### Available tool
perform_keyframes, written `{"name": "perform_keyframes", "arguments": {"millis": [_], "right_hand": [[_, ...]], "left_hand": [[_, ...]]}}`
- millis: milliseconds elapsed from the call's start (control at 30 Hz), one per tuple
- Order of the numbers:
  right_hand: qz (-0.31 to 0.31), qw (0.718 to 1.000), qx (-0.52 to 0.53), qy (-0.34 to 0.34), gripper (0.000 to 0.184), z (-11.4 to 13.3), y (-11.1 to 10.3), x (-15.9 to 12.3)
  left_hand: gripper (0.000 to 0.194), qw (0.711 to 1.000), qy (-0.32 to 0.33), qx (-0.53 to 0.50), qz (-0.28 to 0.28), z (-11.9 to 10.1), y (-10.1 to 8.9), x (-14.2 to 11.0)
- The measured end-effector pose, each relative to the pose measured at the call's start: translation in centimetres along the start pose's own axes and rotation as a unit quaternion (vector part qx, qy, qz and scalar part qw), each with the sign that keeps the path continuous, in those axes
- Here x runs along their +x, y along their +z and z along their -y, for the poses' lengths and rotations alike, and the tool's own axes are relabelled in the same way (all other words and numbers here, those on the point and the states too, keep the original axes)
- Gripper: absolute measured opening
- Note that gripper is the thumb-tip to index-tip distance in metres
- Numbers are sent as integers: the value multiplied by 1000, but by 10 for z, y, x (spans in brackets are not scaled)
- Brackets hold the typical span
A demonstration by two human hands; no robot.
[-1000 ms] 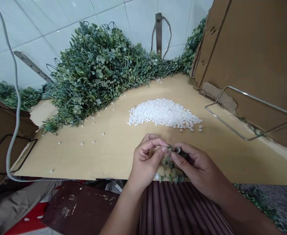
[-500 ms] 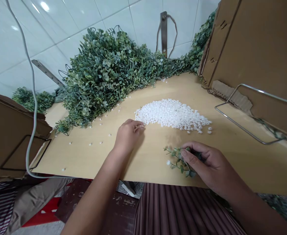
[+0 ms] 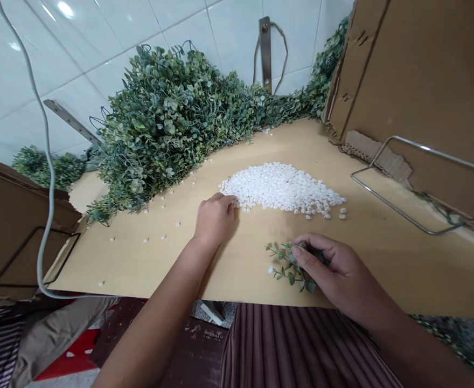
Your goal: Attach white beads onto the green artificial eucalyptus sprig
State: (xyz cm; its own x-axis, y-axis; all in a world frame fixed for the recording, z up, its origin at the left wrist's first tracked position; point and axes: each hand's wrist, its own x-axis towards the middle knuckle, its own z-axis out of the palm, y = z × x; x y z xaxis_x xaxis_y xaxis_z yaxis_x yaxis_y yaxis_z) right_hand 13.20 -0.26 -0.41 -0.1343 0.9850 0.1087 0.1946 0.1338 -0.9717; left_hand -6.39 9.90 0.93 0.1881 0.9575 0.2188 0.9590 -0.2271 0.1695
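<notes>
My right hand (image 3: 328,267) grips a small green plastic sprig (image 3: 286,263) that lies on the wooden tabletop (image 3: 237,253) near its front edge; one white bead sits on the sprig's tip. My left hand (image 3: 215,218) reaches to the left end of a heap of small white beads (image 3: 281,189), its fingers curled down onto the beads at the heap's edge. What its fingertips pinch is hidden.
A big heap of green plastic foliage (image 3: 168,124) fills the back left. Cardboard boxes stand at the right (image 3: 423,70) and left (image 3: 14,215), each with a wire bracket (image 3: 398,207). Loose beads are scattered left of the heap. A grey cable (image 3: 45,178) hangs at left.
My left hand left the sprig and moved forward to the bead heap, then settled at its edge. My right hand lowered the sprig onto the table and still grips it.
</notes>
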Motion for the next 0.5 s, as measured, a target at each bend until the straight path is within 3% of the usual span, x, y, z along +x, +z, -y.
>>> {"name": "perform_keyframes", "arguments": {"millis": [133,200,333,400,500], "right_hand": [[-8,1000,-2,-7,24,0,2,1],[-11,1000,-1,-10,23,1,3,2],[-19,1000,1,-9,22,1,5,3],[-24,1000,8,-9,21,2,6,3],[-25,1000,15,-10,19,2,7,2]], "left_hand": [[27,993,-28,-115,-14,3,3,4],[21,968,-64,-241,-19,0,1,4],[9,855,-122,-503,6,-17,-12,-12],[8,807,-132,-575,22,-30,-17,-27],[13,758,-140,-634,61,-47,-16,-49]]}}
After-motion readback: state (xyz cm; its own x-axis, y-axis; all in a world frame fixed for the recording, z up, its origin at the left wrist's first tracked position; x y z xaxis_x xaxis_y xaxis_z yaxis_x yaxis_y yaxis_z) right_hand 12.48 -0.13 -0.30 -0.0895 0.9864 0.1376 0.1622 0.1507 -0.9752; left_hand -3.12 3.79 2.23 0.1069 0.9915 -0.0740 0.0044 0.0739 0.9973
